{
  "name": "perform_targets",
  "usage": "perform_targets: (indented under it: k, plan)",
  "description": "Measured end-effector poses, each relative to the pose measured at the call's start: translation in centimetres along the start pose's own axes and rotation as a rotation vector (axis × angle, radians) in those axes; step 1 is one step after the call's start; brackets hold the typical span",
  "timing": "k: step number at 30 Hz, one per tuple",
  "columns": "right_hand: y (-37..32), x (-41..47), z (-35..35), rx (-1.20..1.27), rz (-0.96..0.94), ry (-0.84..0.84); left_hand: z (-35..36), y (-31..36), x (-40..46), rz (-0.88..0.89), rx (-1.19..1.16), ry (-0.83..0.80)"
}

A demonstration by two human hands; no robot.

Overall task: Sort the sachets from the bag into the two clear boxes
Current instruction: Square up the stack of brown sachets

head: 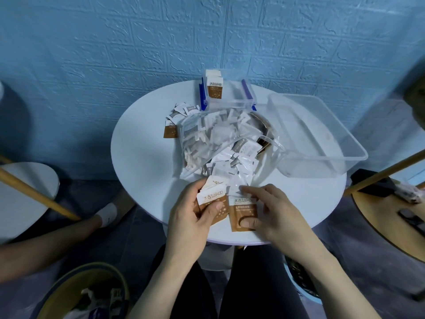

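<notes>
A clear plastic bag [213, 137] full of white and brown sachets lies open in the middle of the round white table [142, 143]. My left hand [190, 217] grips a small stack of brown-and-white sachets [212, 199] at the table's near edge. Beside it, my right hand [273, 210] pinches a single brown sachet [241, 210], thumb on its lower part. At the back stands a small clear box with blue clips [230, 95], holding upright brown sachets at its left end. A larger clear box [322, 134] sits at the right, tilted, with no sachets visible inside.
Several loose sachets [177, 118] lie left of the bag. Another person's leg and white shoe [108, 215] are at the left. A blue textured wall stands behind the table. Wooden poles cross both sides, and a yellow bin [85, 293] sits on the floor below left.
</notes>
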State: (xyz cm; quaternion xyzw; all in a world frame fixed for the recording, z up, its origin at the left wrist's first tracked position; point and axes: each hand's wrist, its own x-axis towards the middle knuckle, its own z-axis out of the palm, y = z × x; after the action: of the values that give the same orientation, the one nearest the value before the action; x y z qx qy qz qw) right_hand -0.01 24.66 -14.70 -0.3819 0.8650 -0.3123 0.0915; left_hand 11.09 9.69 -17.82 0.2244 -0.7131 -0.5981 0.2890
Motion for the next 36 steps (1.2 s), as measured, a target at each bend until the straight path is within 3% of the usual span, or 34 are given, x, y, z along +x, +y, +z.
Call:
perform_targets:
  k: [5,8,11,16,20,24,29,36]
  plan:
    - [-0.2,-0.3,0.1,0.308,0.044,0.057,-0.3,-0.2,-0.1,-0.029,0.015,-0.058]
    - [-0.7,-1.1,-0.1,0.599,-0.013,0.071,-0.2,-0.1,-0.2,0.011,0.092,-0.059]
    - [-1.6,-1.0,0.8,0.717,-0.01,0.049,0.0,0.3,-0.3,0.072,0.185,-0.081]
    - [-2.7,-0.2,2.5,0.668,0.068,0.182,-0.3,1.2,-0.5,0.135,0.272,-0.109]
    - [-2.6,-0.5,2.6,0.574,0.02,0.154,-0.8,1.4,-0.4,0.121,0.37,-0.238]
    - [-2.7,-1.0,2.5,0.61,0.021,0.162,-1.4,2.8,0.5,0.317,0.592,-0.278]
    - [-2.2,-1.5,2.0,0.29,0.004,0.251,-1.5,5.3,2.5,0.465,0.844,-0.506]
    - [-1.3,-1.8,1.9,0.387,0.0,0.194,-1.5,4.1,2.3,0.356,0.658,-0.465]
